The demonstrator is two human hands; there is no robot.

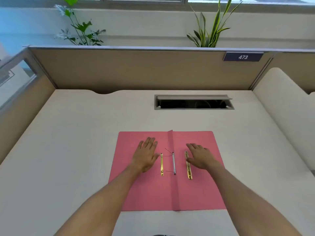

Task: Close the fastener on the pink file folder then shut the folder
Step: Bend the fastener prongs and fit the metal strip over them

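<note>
I see a cream desk (pixel 68 150) inside a tan cubicle partition (pixel 136 70), number plate "473" (pixel 243 57) at its top right. Open cable hatch (pixel 194 102) set into the desk's far side. Two plants (pixel 81 29) show behind the partition.

Pink file folder (pixel 153 193) lies open and flat at the desk's near centre, spine crease running away from me down the middle.

Left hand (pixel 146 155) rests palm down on the left flap, fingers spread, holding nothing, thumb just beside the top of the left brass bar (pixel 161 165). Right hand (pixel 201 157) is flat on the right flap, also holding nothing, thumb side touching the right brass bar (pixel 188 166).

White fastener strip (pixel 173 163) sits on the spine between the two brass bars, thin prongs sticking out to its left. Fastener not closed as far as I can tell.
</note>
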